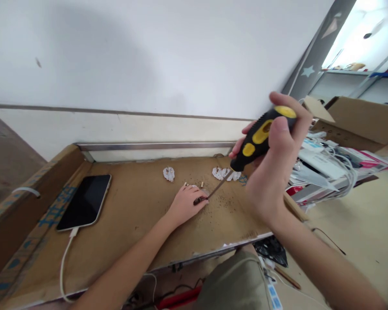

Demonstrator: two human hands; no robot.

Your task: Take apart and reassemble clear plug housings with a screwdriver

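My right hand (273, 176) is wrapped round the black and yellow handle of a screwdriver (249, 149), raised above the right end of the cardboard surface. The screwdriver's metal shaft slants down to the left, and its tip meets my left hand (186, 206). The left fingers are closed, low over the cardboard, by a small dark piece (198, 200); what they grip is mostly hidden. Small pale pieces (202, 184) lie just beyond the fingers. Farther back sit a clear plastic plug-like part (168, 173) and a cluster of similar clear parts (218, 173).
A phone (86, 202) with a white charging cable (63, 267) lies on the left of the cardboard surface (132, 193). Dark specks are scattered right of my left hand. A white wall rises behind. Boxes, papers and coiled cables (349, 176) crowd the right side.
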